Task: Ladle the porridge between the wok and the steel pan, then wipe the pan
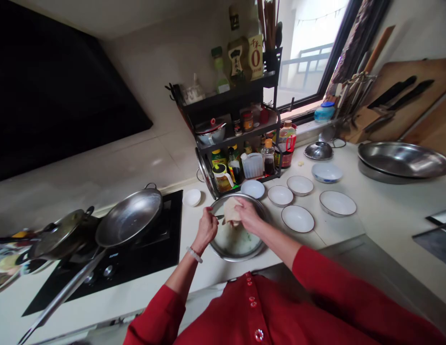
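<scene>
My right hand [249,216] is closed on a pale, cream-coloured lump of food [231,211], held up over a round metal basin [261,248]. Its exact kind is unclear. In my closed left hand [207,226] is a small tool with a thin dark blade [219,217], its tip close to the lump's left side. My fingers hide the handle. Cloudy whitish liquid or pale food with a few green bits lies in the basin below both hands.
Several white bowls [298,219] stand right of the basin, and a small white bowl [192,197] left of it. Behind is a black rack [230,141] of bottles and jars. A wok [131,218] sits on the black hob [151,258] at left; metal pans [403,160] are at far right.
</scene>
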